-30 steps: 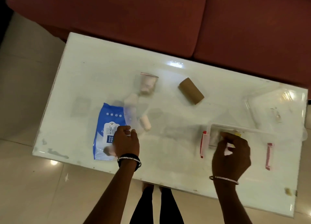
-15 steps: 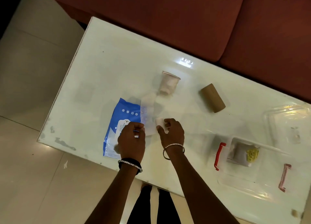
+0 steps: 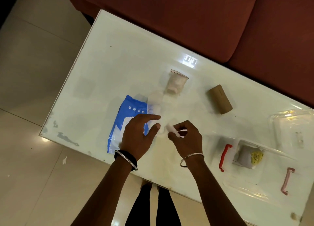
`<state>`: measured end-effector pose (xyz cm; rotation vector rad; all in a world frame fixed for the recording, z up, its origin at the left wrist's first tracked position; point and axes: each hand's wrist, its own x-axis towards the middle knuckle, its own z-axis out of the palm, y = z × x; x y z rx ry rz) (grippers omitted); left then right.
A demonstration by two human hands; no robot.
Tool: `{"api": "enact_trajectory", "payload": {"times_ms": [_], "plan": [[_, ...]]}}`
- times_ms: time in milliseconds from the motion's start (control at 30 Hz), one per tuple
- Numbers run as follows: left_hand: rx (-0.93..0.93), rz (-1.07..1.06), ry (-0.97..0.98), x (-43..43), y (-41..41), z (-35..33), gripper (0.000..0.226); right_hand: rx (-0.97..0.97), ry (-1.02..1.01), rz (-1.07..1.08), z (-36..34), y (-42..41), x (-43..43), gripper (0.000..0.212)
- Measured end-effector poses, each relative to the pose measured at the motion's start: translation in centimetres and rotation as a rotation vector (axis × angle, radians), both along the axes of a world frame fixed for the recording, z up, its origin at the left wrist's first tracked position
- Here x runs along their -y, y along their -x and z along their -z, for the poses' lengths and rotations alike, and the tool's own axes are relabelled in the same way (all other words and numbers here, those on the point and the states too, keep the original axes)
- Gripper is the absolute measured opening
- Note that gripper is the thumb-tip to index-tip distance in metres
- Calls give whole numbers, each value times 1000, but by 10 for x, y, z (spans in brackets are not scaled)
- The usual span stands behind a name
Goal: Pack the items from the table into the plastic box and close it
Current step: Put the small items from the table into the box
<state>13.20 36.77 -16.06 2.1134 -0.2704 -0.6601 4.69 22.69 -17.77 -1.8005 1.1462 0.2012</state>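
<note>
A blue wipes pack [image 3: 126, 122] lies near the table's front left edge. My left hand [image 3: 140, 137] hovers over its right part, fingers apart and holding nothing. A faint clear bag [image 3: 155, 103] lies just beyond that hand. My right hand [image 3: 187, 140] pinches a small white roll [image 3: 172, 129] right beside the left thumb. Farther back lies a clear zip bag of white rolls [image 3: 177, 83], and to the right of it a brown roll [image 3: 220, 101]. The open plastic box [image 3: 265, 190] with red clips stands at the right and holds a grey-and-yellow packet [image 3: 247, 157].
The box's clear lid [image 3: 292, 125] lies behind the box at the table's right end. A dark red sofa [image 3: 203, 21] runs along the far side of the white table [image 3: 119, 64]. Tiled floor is on the left and in front.
My right hand left the box, came left to the middle and took hold of the small white roll. My left hand opened its fingers over the wipes pack. The view shifted left.
</note>
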Motion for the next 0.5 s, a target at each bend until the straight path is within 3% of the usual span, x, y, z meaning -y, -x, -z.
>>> {"api": "enact_trajectory", "payload": {"times_ms": [133, 333, 500], "plan": [[-54, 181, 46, 5, 0, -19, 35, 138, -173, -108, -37, 13, 9, 19], [-172, 236, 92, 11, 8, -46, 38, 308, -310, -109, -77, 21, 18, 26], [-273, 161, 144, 14, 17, -66, 29, 405, -519, 142, -88, 32, 17, 43]]}}
